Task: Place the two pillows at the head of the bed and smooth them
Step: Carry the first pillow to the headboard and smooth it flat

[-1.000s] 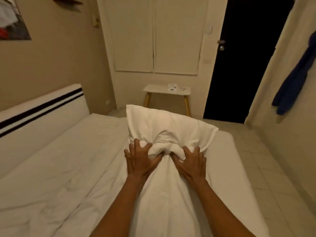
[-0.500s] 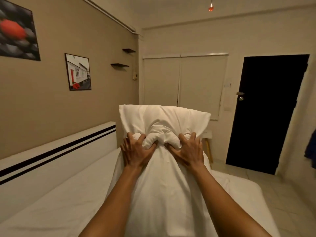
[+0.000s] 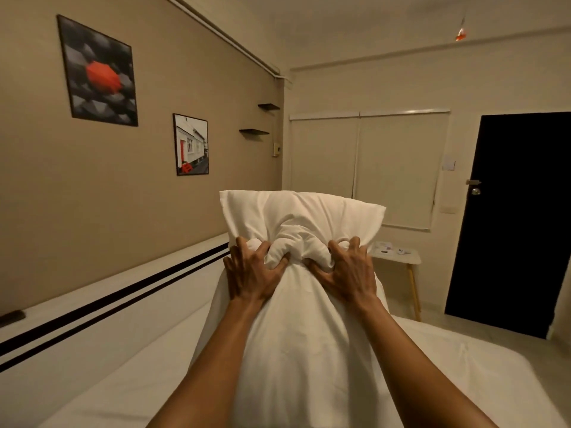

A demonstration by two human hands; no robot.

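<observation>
A white pillow (image 3: pixel 306 329) hangs upright in front of me, lifted above the bed (image 3: pixel 129 378). My left hand (image 3: pixel 251 274) and my right hand (image 3: pixel 347 273) both clutch bunched fabric near its top, side by side, fingers dug into the cloth. The pillow's upper corners flare out above my hands. The white headboard (image 3: pixel 108 307) with two dark stripes runs along the left wall. A second pillow is not in view.
A small white side table (image 3: pixel 398 259) with wooden legs stands behind the pillow, right of the bed. A dark door (image 3: pixel 513 223) is at the right. Two framed pictures (image 3: pixel 97 72) hang on the left wall. A dark object (image 3: pixel 12 318) lies on the headboard ledge.
Both hands have raised the pillow off the bed while keeping their grip. My view has tilted upward, so more of the wall and ceiling shows.
</observation>
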